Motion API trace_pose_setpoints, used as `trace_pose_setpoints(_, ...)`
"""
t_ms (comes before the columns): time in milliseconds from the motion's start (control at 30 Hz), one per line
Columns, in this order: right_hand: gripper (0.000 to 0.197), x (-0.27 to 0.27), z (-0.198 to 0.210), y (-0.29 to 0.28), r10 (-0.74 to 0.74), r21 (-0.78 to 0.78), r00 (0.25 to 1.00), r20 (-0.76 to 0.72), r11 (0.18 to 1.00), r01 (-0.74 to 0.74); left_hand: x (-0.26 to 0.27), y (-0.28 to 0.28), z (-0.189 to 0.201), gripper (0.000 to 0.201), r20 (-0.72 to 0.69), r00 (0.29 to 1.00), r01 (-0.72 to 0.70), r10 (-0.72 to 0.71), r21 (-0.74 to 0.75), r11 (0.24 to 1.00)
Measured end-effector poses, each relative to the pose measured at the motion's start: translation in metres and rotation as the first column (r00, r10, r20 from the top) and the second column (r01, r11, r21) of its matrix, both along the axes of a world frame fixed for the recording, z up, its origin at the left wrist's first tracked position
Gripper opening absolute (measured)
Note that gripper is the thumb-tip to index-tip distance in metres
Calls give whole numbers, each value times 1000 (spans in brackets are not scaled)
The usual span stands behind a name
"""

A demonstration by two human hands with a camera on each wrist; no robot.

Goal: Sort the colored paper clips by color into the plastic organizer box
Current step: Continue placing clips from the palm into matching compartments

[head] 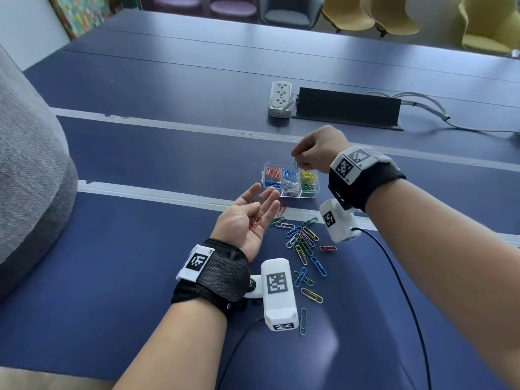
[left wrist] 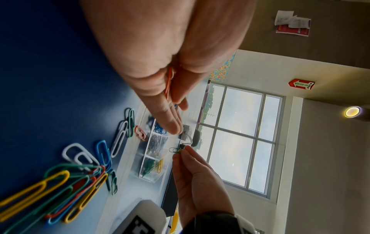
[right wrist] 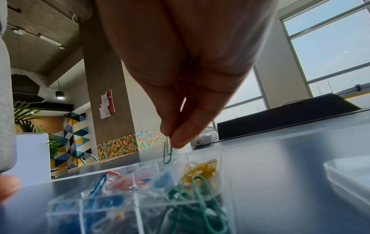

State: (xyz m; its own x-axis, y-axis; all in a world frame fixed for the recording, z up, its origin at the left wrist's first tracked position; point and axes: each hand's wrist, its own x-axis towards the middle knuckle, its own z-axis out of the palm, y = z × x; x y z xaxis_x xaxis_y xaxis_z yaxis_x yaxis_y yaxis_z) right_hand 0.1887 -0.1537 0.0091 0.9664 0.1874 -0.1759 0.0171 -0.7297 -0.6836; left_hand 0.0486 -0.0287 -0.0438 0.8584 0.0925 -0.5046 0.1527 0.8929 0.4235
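Observation:
The clear plastic organizer box (head: pixel 315 192) sits mid-table, its compartments holding orange, blue, yellow, white and green clips. My right hand (head: pixel 296 159) hovers just above its far side and pinches a green paper clip (head: pixel 295 166) that hangs down; the right wrist view shows the same green clip (right wrist: pixel 167 152) dangling over the organizer box (right wrist: pixel 202 201). My left hand (head: pixel 263 199) lies palm up, fingers relaxed, near the box's front left corner. An orange clip (head: pixel 255 222) rests on the palm, also visible as the orange clip (left wrist: pixel 168 83). Loose mixed clips (head: pixel 302 242) lie scattered right of the left wrist.
A white power strip (head: pixel 279 99) and a black cable cover (head: pixel 349 108) lie beyond the box, with cables trailing right. A grey upholstered seat (head: pixel 28 170) stands at the left. Pale seams (head: pixel 168 125) cross the blue table.

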Motion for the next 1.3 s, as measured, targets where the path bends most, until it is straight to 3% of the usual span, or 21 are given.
trace_pose_setpoints(167,13,-3,8,-10,3,36,1000,-11,999,-3,-1,-2,0,27,24,1000,18,-18,1,1000)
trace_pose_setpoints(300,15,-15,11,-18,129,-190,989,-77,972,-142,-2,-3,1,22,26,999,41,-41,19,999)
trace_pose_setpoints(367,17,-21,9,-20,182,-280,977,-109,938,-206,-3,-4,4,29,26,997,69,-70,10,998)
trace_pose_setpoints(467,19,-28,9,-18,276,-333,960,40,910,-247,-5,-5,5,46,21,996,84,-83,-17,996)
trace_pose_setpoints(567,16,-41,14,-9,456,-270,865,209,877,-397,-5,-6,5,57,23,996,90,-89,-51,995)
trace_pose_setpoints(700,18,-58,8,11,742,-361,647,175,660,-659,-6,-10,5,61,52,995,89,-85,-82,993)
trace_pose_setpoints(767,21,-59,3,15,777,-412,610,153,612,-675,-6,-10,5,61,60,994,93,-88,-96,991)
trace_pose_setpoints(1000,13,-56,-7,13,763,-398,620,183,634,-662,-7,-6,1,64,57,993,107,-102,-84,991)
trace_pose_setpoints(1100,13,-44,-3,10,580,-257,754,307,814,-521,-6,-4,5,37,58,992,114,-110,-80,990)
trace_pose_setpoints(1167,15,-30,1,8,408,-202,842,353,912,-357,-5,-4,6,40,45,994,99,-96,-56,994)
trace_pose_setpoints(1300,16,-11,0,8,310,-275,899,310,934,-227,-2,-4,4,55,-12,998,62,-62,19,998)
